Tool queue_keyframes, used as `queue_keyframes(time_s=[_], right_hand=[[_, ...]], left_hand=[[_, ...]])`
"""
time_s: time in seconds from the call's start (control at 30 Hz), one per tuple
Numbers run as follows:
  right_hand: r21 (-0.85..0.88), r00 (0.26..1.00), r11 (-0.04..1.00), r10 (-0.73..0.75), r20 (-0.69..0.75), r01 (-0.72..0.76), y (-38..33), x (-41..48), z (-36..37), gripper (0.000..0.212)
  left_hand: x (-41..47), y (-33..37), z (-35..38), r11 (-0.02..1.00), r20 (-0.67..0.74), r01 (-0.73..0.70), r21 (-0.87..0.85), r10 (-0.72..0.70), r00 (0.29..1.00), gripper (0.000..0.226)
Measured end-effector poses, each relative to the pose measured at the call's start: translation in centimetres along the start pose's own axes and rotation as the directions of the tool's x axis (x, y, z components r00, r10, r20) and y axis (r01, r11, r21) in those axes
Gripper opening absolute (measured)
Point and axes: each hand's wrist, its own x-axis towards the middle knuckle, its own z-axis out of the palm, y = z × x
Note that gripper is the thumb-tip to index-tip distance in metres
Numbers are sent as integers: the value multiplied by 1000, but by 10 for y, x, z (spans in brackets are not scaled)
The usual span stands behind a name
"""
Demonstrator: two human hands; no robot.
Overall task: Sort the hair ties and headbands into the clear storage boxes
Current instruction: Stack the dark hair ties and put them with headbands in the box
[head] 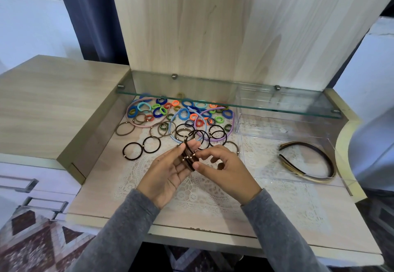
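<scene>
Step in hand: a person gathers a bundle of dark hair ties (190,158) into one stack above the tabletop (102,188); sorting looks to be at an early stage.
Left hand (167,172): fingers near straight, bracing the bundle from the left side.
Right hand (227,171): thumb and forefinger pinch the bundle's right edge, other fingers curled.
Still unsorted: a pile of colourful hair ties (183,112) and three pastel headbands (147,125) lie under the glass shelf (213,100); loose dark ties (132,151) sit just left of the hands.
Boxes: the front clear storage box (263,161) holds brown-and-gold headbands (309,162); the rear clear box (255,122) appears to hold nothing.
Next move: likely carrying the stack right into a box, which calls for a firm pinch so the springy ties do not scatter.
</scene>
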Motion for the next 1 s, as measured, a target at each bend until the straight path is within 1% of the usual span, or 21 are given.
queue_keyframes(time_s=[0.17, 0.23, 0.3, 0.4, 0.5, 0.67, 0.77, 0.9, 1.0], right_hand=[[10, 1000, 1000, 16, 24, -16, -2, 2, 3, 20], [26, 1000, 999, 23, -9, -22, -3, 2, 3, 16], [43, 999, 999, 20, -46, -18, -3, 2, 2, 12], [41, 998, 999, -22, -64, 25, -3, 2, -1, 11], [41, 996, 998, -49, -79, 52, -3, 2, -2, 6], [-10, 990, 997, -74, -123, 73, -3, 2, 1, 1], [-29, 988, 998, -66, -141, 62, -5, 2, 2, 3], [-49, 991, 997, -58, -117, 53, -5, 3, 1, 2], [-67, 995, 996, -65, -78, 60, -2, 2, 0, 10]], left_hand=[[2, 2, 6, 1000, 8, -3, -8, 3, 1000, 46], [3, 3, 8, 1000, 5, -1, -6, 1, 1000, 48], [4, 4, 10, 1000, 2, -12, 8, 12, 1000, 45], [4, 3, 11, 999, 2, -42, 28, 42, 999, 40], [5, 2, 12, 998, 2, -56, 30, 56, 998, 44], [5, -4, 11, 998, -13, -58, 37, 58, 998, 46], [4, -6, 12, 997, -13, -62, 37, 63, 998, 39], [5, -6, 12, 998, -10, -57, 32, 58, 998, 37], [5, -6, 11, 998, 5, -57, 22, 57, 998, 36]])
